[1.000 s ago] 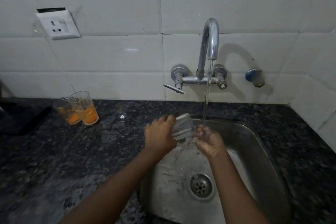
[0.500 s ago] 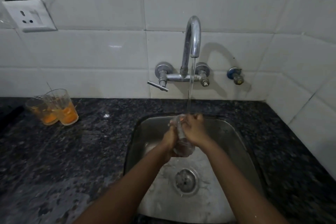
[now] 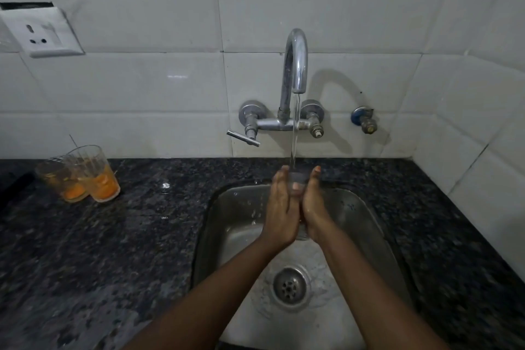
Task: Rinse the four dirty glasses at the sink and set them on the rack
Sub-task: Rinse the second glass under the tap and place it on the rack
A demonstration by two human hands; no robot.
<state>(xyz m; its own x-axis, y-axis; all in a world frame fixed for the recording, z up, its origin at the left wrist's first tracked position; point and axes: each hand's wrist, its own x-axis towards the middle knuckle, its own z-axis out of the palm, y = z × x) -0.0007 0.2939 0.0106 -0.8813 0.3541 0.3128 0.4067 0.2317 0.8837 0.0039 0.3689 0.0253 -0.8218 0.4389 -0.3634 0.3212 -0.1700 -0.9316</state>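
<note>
At centre frame the glass stands upright between both palms, mouth under the tap's stream. The left hand and right hand press its sides over the sink. Two dirty glasses wait on the table at left, nearer the left hand. No rack shows.

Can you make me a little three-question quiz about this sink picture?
1. True or false: water is running from the tap.
2. How many glasses with orange dregs stand on the counter?
3. Where is the clear glass being rinsed? A) on the counter B) between the left hand and right hand, over the sink C) beside the wall socket

Key: 1 true; 2 two; 3 B.
</note>
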